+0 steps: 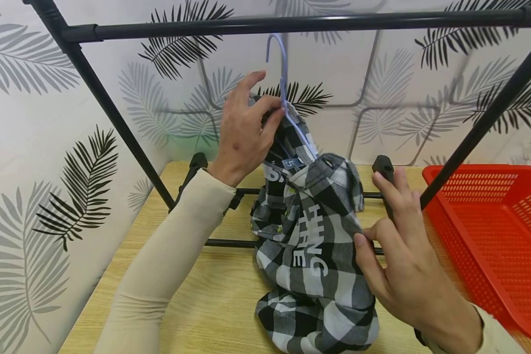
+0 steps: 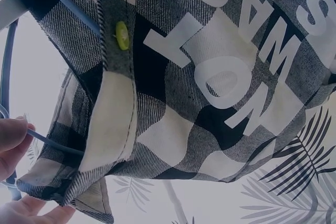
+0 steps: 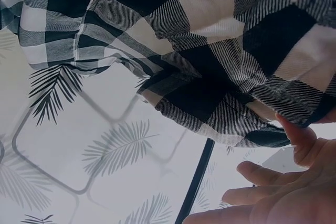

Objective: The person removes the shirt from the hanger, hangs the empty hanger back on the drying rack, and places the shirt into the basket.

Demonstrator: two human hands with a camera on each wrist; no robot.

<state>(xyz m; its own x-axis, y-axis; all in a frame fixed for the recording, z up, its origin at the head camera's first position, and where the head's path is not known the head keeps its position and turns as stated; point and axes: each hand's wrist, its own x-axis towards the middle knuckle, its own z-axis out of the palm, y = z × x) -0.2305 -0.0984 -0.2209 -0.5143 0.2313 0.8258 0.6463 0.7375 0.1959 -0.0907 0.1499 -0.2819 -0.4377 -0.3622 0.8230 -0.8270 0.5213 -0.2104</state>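
Note:
A black, grey and white checked shirt [image 1: 336, 265] with white printed letters hangs on a thin light-blue hanger [image 1: 284, 73]. The hanger's hook stands just beneath the rack's top bar, and its arm runs inside the shirt's collar. My left hand [image 1: 243, 130] pinches the hanger below the hook between thumb and forefinger, its other fingers at the collar. Yellow-green buttons [image 2: 122, 35] line the front placket in the left wrist view. At the shirt's side, my right hand [image 1: 407, 260] pinches the cloth between thumb and forefinger, the other fingers spread. The shirt's lower part sags in folds.
A black rack frame [image 1: 318, 22] spans the top, its legs slanting down on both sides. A red plastic basket [image 1: 464, 236] stands at the right on the wood-grain table [image 1: 203, 295]. Behind is a leaf-patterned backdrop [image 1: 389, 83].

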